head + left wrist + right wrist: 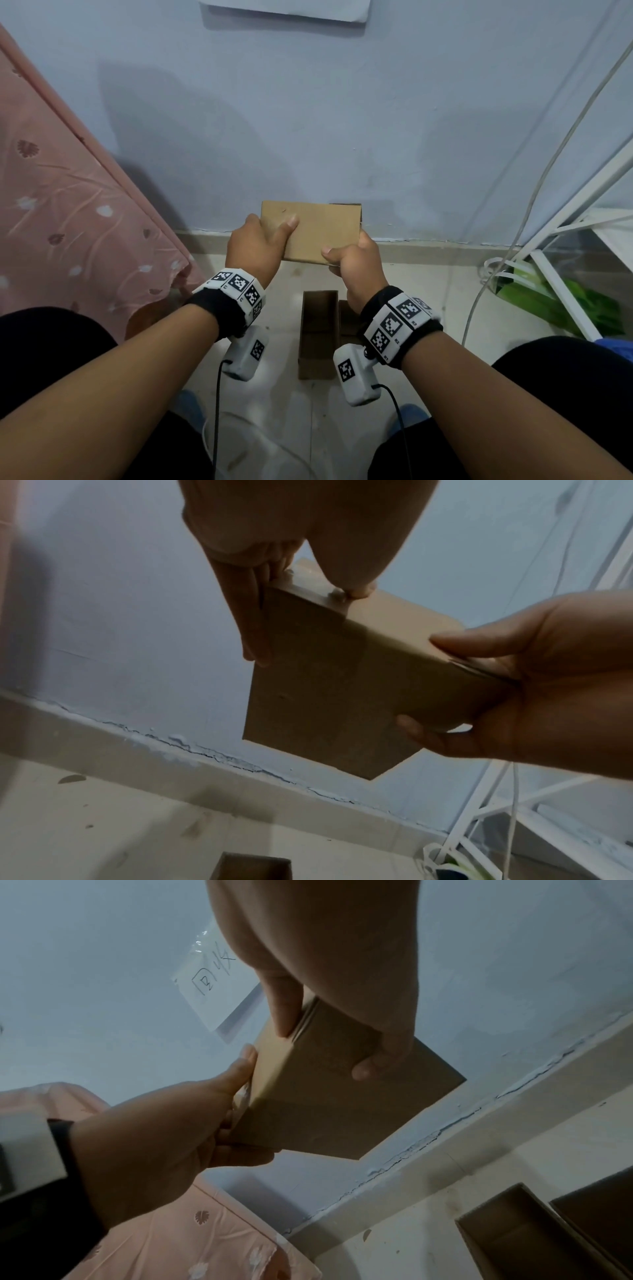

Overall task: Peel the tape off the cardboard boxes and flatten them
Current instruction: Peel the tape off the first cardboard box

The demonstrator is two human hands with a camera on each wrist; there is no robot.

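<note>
I hold the taped box [318, 233] lengthwise between my hands, left hand [255, 246] gripping its left end, right hand [356, 263] clamped on its near-right corner.

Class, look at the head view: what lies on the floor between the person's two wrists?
An open cardboard box stands on the floor there, below the closed box held by both hands.

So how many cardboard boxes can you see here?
3. One box held up by the left hand and right hand; an open box on the floor below; a third beside it, mostly hidden. More may be out of view.
</note>
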